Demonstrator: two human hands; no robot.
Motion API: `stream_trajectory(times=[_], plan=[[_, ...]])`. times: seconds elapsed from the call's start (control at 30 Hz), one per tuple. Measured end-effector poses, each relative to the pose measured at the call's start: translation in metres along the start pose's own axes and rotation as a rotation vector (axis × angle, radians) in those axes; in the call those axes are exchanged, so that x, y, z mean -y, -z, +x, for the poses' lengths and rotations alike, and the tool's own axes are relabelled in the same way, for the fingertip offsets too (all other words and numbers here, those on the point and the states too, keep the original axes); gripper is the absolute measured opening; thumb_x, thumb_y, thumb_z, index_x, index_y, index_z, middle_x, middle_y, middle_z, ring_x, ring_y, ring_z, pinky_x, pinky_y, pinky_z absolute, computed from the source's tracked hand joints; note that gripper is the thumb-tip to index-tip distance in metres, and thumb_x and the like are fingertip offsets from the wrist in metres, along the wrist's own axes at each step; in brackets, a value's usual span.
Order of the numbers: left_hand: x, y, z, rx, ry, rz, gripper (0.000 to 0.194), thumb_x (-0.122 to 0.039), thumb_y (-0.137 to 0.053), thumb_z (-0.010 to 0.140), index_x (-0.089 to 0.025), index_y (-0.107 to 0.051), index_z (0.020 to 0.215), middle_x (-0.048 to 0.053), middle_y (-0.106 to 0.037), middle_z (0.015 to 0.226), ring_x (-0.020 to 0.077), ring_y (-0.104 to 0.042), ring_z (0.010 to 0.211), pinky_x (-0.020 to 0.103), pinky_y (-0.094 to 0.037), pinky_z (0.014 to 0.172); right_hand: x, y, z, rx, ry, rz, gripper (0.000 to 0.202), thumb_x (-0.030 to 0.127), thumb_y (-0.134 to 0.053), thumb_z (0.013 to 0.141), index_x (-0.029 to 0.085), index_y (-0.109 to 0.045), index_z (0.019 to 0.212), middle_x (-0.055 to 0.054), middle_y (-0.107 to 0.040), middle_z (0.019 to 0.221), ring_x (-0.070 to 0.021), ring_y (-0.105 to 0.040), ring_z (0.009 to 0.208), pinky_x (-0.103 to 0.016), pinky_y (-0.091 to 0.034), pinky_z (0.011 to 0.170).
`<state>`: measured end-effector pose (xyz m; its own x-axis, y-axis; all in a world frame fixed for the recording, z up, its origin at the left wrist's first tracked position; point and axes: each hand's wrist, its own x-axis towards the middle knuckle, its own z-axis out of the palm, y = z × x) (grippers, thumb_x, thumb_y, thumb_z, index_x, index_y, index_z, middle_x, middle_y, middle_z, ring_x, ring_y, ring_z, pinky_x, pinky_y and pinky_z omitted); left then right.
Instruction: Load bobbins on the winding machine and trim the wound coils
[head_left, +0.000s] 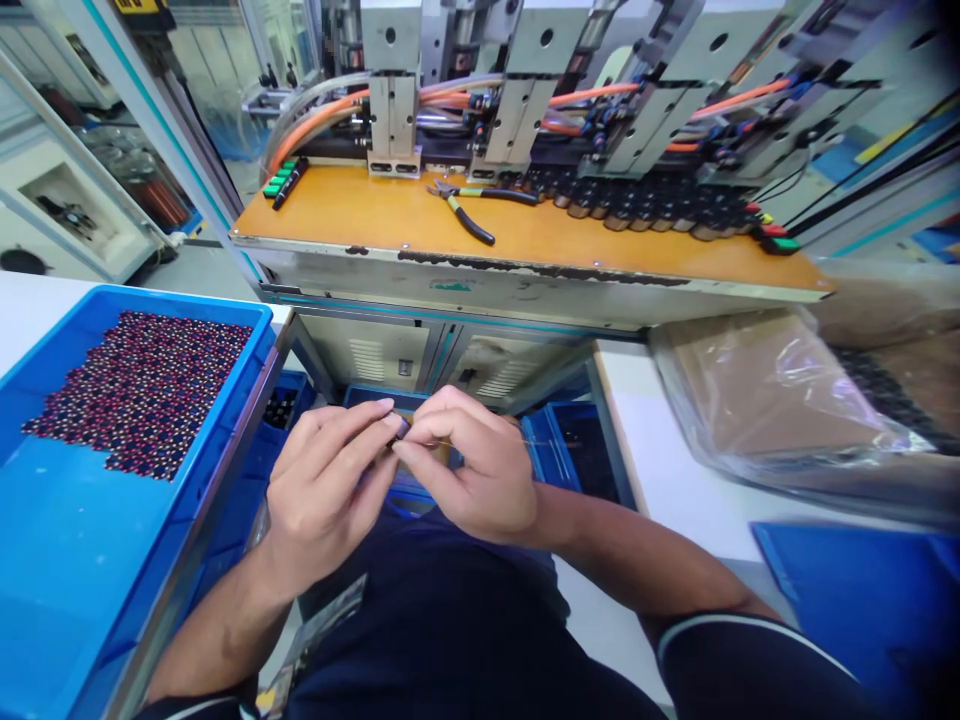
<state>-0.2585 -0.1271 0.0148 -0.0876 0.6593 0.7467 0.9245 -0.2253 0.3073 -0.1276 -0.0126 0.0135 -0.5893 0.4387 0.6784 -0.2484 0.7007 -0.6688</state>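
In the middle of the head view, my left hand (330,490) is closed round a small dark part (403,428) with a purplish sheen. Its fingertips cover most of the part, so the exact kind cannot be told. Right beside it, my right hand (476,465) pinches with thumb and index finger at the part's edge. A thin copper-coloured wire (444,442) runs from that pinch under the right hand and shows again beyond it. Both hands meet in front of the torso, over the gap between the side tables.
At left, a blue tray (67,560) holds many small dark parts (157,390). Ahead, an orange-topped bench (360,215) carries cutting pliers (469,215), a marker (291,183) and black cylindrical parts (645,205) beneath machine heads. Plastic-wrapped goods (765,390) and a blue bin (847,590) stand right.
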Motion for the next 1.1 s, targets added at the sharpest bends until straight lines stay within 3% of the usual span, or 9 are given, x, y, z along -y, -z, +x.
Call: stream_trajectory(times=[0.17,0.43,0.6,0.73,0.93,1.03,1.1], plan=[[0.0,0.001,-0.004,0.005,0.045,-0.098,0.048,-0.003,-0.074,0.077,-0.022,-0.067,0.12,0.009,-0.074,0.119,0.0222,-0.071,0.101,0.035,-0.058,0.086,0.004,0.006,0.004,0.064,-0.138,0.151,0.014,0.017,-0.058,0.092,0.018,-0.056,0.079,0.0,-0.055,0.076,-0.0098,-0.053,0.069,-0.023,-0.045,0.063],[-0.003,0.003,-0.004,-0.039,0.395,-0.62,0.039,-0.002,-0.078,0.073,-0.022,-0.074,0.106,0.007,-0.076,0.109,0.019,-0.072,0.098,0.024,-0.061,0.073,0.011,0.013,0.009,0.207,-0.577,0.585,0.024,0.032,-0.059,0.094,0.016,-0.055,0.076,0.002,-0.052,0.069,-0.0071,-0.052,0.056,-0.021,-0.042,0.052],[-0.002,0.0,-0.003,-0.045,0.457,-0.812,0.033,-0.005,-0.077,0.075,-0.02,-0.073,0.104,0.01,-0.076,0.107,0.0203,-0.073,0.099,0.026,-0.063,0.076,0.011,0.011,0.008,0.208,-0.632,0.619,0.029,0.039,-0.061,0.092,0.016,-0.055,0.075,0.002,-0.052,0.068,-0.0068,-0.05,0.055,-0.021,-0.042,0.052],[-0.002,-0.004,-0.006,-0.104,0.385,-0.732,0.039,0.0,-0.073,0.077,-0.021,-0.07,0.109,0.01,-0.075,0.11,0.0206,-0.071,0.103,0.027,-0.062,0.079,0.01,0.011,0.01,0.203,-0.662,0.611,0.033,0.043,-0.062,0.091,0.017,-0.054,0.074,0.003,-0.051,0.064,-0.0077,-0.049,0.055,-0.022,-0.042,0.052],[0.002,-0.003,-0.009,-0.105,0.132,-0.372,0.04,0.002,-0.074,0.075,-0.023,-0.073,0.106,0.007,-0.073,0.118,0.0219,-0.072,0.1,0.034,-0.061,0.082,0.012,0.01,0.008,0.193,-0.683,0.63,0.035,0.045,-0.062,0.09,0.016,-0.055,0.073,0.003,-0.051,0.063,-0.0075,-0.05,0.054,-0.021,-0.043,0.051],[0.003,-0.001,-0.008,-0.127,0.155,-0.352,0.039,0.001,-0.074,0.074,-0.022,-0.073,0.106,0.008,-0.074,0.115,0.022,-0.072,0.099,0.033,-0.061,0.079,0.011,0.014,0.015,0.165,-0.668,0.553,0.032,0.044,-0.063,0.089,0.017,-0.056,0.074,0.003,-0.053,0.063,-0.0079,-0.052,0.053,-0.022,-0.044,0.051],[0.004,0.0,-0.007,-0.164,0.196,-0.369,0.036,0.001,-0.073,0.076,-0.022,-0.074,0.104,0.008,-0.075,0.112,0.0218,-0.072,0.098,0.033,-0.061,0.077,0.0,0.023,0.032,0.025,-0.55,0.362,0.03,0.045,-0.063,0.09,0.018,-0.059,0.079,0.002,-0.056,0.066,-0.0089,-0.054,0.055,-0.024,-0.047,0.054]])
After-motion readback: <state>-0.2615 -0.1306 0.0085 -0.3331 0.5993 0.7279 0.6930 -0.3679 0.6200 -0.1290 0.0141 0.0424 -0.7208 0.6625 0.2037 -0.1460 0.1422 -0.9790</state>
